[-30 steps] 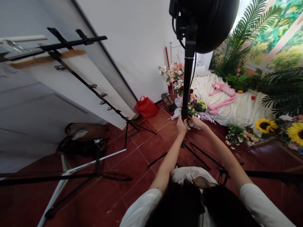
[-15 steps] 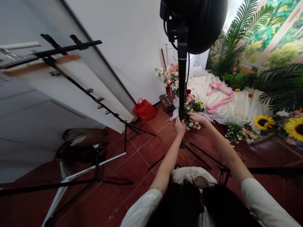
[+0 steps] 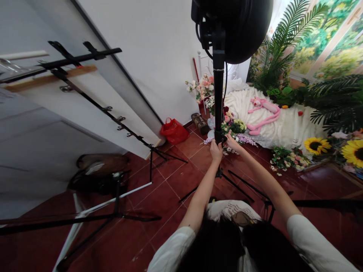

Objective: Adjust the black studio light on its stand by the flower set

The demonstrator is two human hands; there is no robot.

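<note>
A black light stand [image 3: 218, 98] rises upright in front of me, with a large round black lamp head [image 3: 244, 30] on top and a cable hanging down along the pole. My left hand [image 3: 216, 150] is wrapped round the pole just below its collar. On the pole's right side, my right hand [image 3: 231, 143] has its fingers closed on the small black clamp knob [image 3: 223, 139] at that collar. The fingertips of both hands are partly hidden. Tripod legs [image 3: 236, 187] of the stand spread over the floor below.
A clipped white backdrop [image 3: 121, 132] on a black stand leans at the left. A red bag [image 3: 174, 131] sits by the wall. Flowers [image 3: 229, 124], a white fur cover [image 3: 297, 126] with a pink plush toy [image 3: 268, 105], and sunflowers [image 3: 316, 146] fill the right side. More stand legs [image 3: 136, 218] cross the floor.
My right hand has turned slightly at the knob, its wrist and forearm shifting a little to the left and down. My left hand stays on the pole.
</note>
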